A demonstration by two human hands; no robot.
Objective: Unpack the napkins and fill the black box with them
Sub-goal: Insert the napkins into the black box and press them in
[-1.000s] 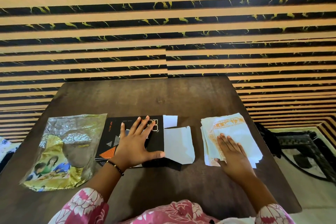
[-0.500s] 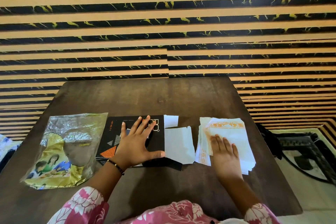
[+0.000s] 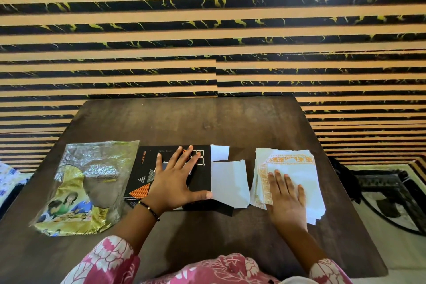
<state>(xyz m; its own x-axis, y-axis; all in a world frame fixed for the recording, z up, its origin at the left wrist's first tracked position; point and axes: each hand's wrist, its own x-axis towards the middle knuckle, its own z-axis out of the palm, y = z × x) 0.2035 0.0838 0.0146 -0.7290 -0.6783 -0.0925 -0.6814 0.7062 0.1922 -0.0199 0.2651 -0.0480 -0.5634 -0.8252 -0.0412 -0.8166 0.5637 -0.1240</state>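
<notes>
Black box under flat left hand; flat right hand presses one napkin stack.

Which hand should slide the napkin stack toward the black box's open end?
Right. The right hand lies flat on the napkin stack, beside the box's open white flaps. The left hand is pressing down the black box, steadying it.

One black box, one napkin stack, one empty plastic wrapper, two hands, left hand, right hand, one table.
</notes>
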